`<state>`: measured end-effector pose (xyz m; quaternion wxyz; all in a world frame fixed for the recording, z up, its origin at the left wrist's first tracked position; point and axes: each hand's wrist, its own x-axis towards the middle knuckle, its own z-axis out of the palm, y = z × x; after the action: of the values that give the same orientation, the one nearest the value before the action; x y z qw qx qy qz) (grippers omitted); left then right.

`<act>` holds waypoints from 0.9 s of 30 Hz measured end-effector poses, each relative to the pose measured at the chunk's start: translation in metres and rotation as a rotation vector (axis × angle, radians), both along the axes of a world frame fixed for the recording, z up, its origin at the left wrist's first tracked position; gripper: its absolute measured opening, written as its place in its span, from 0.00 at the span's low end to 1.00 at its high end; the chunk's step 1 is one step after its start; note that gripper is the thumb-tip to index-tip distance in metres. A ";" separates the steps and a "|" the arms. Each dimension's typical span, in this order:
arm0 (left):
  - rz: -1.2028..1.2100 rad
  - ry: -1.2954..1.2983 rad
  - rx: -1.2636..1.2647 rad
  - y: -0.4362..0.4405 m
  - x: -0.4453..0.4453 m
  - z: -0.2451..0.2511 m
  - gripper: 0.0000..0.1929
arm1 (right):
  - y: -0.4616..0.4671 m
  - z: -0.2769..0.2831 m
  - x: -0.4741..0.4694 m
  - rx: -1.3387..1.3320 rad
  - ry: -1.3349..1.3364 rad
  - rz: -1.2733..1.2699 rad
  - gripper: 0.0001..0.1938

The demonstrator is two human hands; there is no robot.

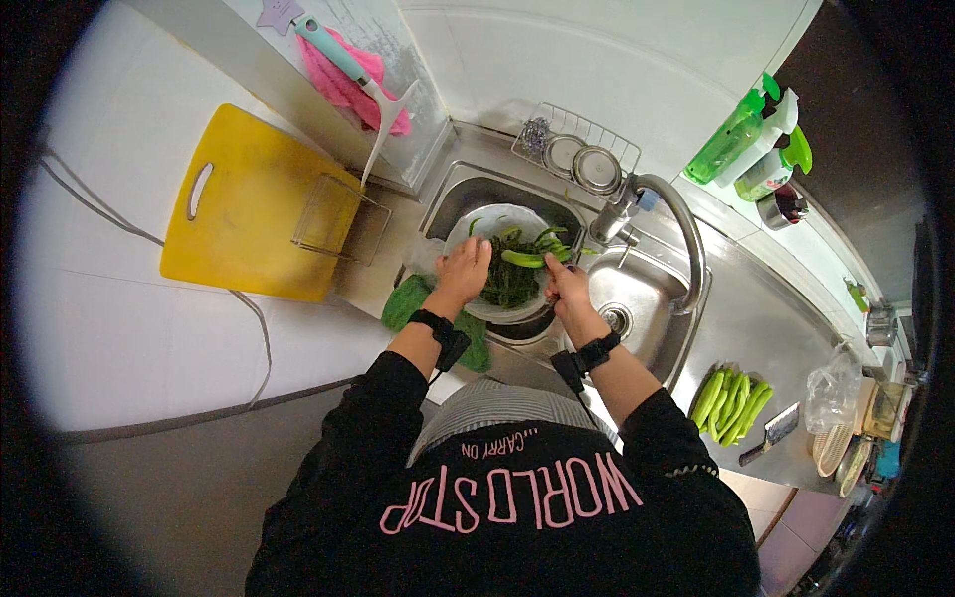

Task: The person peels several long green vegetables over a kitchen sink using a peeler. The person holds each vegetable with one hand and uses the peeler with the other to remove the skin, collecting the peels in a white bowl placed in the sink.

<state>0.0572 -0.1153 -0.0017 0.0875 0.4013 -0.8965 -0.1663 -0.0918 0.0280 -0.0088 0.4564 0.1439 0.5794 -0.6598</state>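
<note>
Over the left basin of a steel double sink sits a white bowl (515, 316) with dark green leafy pieces and green pepper-like pods (550, 240) in it. My left hand (464, 270) is at the bowl's left side, fingers reaching over the rim; whether it grips anything is unclear. My right hand (570, 288) is at the bowl's right rim, its fingers closed on the end of a long green pepper (524, 259) that points left over the bowl. A green cloth (473, 343) lies at the sink's front left edge, below my left wrist.
A curved faucet (690, 224) arches over the right basin (649, 287). Several long green vegetables (730, 404) and a cleaver (782, 422) lie on the right counter. A wire rack (541, 160) stands behind the sink. A yellow cutting board (254, 209) leans at the left.
</note>
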 end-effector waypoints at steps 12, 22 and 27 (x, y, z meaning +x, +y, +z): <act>0.220 0.571 1.438 0.023 0.023 0.051 0.19 | 0.011 0.017 0.007 0.075 0.650 0.420 0.18; 0.285 0.932 1.616 0.037 0.060 0.068 0.17 | 0.019 0.054 0.072 -0.015 1.436 0.659 0.09; 0.187 0.829 1.641 0.040 0.077 0.074 0.20 | -0.001 0.000 0.045 0.047 1.257 0.657 0.13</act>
<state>0.1344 -0.0749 0.0722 0.1029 0.3167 -0.3585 -0.8721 -0.0469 0.0274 -0.0086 0.2078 -0.4364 0.7607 -0.4333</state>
